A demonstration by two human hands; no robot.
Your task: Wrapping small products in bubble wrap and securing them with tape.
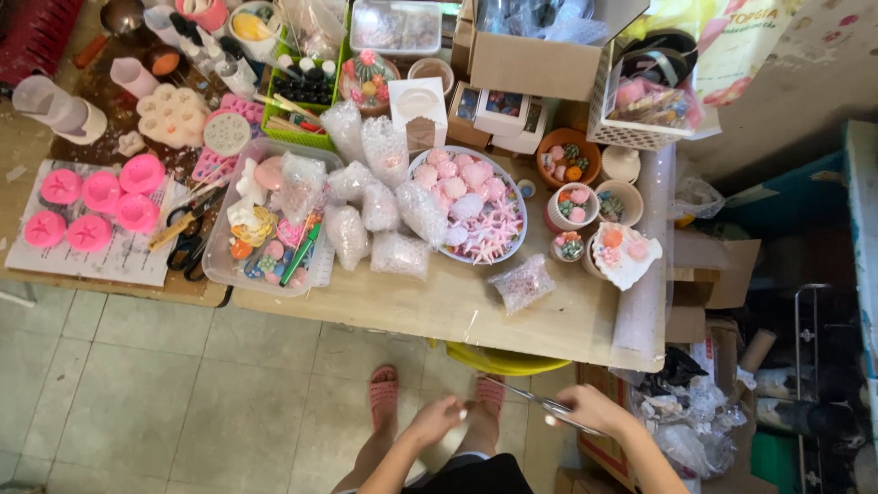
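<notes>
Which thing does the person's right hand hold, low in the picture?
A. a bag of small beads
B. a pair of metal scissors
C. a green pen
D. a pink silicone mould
B: the right hand grips thin metal scissors, whose blades point left toward the left hand.

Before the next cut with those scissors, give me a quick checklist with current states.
1. Right hand grips the slim metal scissors: ok.
2. Blades open or closed: cannot tell.
3. Left hand clear of the blades: ok, apart.
4. Anything pinched in the left fingers: cannot tell, too small.
5. Feet in pink sandals directly below the hands: not ok.
6. Yellow round stool tucked under the wooden table: ok.
</notes>
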